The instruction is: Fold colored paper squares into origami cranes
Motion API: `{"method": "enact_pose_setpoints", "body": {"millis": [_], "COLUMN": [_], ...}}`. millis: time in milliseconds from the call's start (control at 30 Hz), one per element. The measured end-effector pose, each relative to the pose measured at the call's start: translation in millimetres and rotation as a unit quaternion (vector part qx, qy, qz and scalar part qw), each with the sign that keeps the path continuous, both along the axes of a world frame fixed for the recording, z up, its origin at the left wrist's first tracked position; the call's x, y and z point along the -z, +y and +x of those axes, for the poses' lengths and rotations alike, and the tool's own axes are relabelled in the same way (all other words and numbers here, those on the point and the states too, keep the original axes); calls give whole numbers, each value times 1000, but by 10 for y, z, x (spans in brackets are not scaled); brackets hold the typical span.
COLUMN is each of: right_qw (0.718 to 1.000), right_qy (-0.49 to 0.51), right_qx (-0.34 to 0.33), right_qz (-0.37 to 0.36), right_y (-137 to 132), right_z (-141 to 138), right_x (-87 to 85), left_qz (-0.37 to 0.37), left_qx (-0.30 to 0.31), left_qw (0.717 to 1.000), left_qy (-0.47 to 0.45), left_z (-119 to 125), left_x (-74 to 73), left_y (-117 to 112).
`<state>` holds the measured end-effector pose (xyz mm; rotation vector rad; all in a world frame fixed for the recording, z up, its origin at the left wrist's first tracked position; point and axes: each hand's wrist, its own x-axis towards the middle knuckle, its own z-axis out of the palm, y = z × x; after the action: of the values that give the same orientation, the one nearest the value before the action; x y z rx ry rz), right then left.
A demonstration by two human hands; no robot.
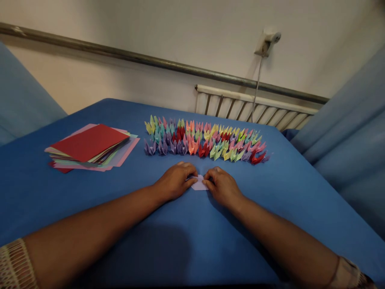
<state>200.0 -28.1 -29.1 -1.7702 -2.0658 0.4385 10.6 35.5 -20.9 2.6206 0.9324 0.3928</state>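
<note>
- L hand point(176, 180) & R hand point(222, 185) are pinching lilac paper point(199, 184) w/ fingertips closed narrow, pressing it on blue table point(192, 241), prob. so it's staying flat.
- Folded cranes point(204, 140) are sitting in rows just behind; sheet stack point(90, 146) is lying well left, clear of hands.

Plain room looking like a ward (possibly a bedroom), metal rail point(120, 53) running along the wall point(186, 24), radiator point(255, 107) sitting below, blue curtains point(349, 132) hanging at both sides.

Our left hand point(176, 180) and right hand point(222, 185) are covering most of the pale paper piece point(199, 184), so we are not making out its folds or our grip. The folded paper figures point(204, 142) are showing too small to identify.
</note>
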Motion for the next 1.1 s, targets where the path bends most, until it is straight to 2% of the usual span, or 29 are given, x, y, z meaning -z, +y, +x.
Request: {"method": "enact_pose_setpoints", "body": {"millis": [300, 500, 700, 900, 1000, 1100], "right_qw": [998, 998, 998, 999, 1000, 999], "right_qy": [-39, 0, 21, 3, -1, 11], "right_qx": [32, -17, -48, -43, -18, -26], "right_qz": [-49, -58, -30, -2, -17, -32], "right_y": [-21, -37, -80, -116, -99, -82], "right_z": [-12, -20, -49, -57, -35, -23], "right_x": [-110, -133, -63, -67, -88, -97], "left_qz": [-17, -61, -74, -45, -56, -61], "left_qx": [-15, -46, -39, -34, -48, -58], "left_qw": [999, 996, 994, 996, 995, 994], "left_qy": [22, 47, 73, 67, 69, 65], "left_z": [22, 6, 26, 21, 13, 9], "left_x": [-38, -130, -204, -193, -169, -156], "left_y": [-42, -147, -171, -163, -153, -152]}}
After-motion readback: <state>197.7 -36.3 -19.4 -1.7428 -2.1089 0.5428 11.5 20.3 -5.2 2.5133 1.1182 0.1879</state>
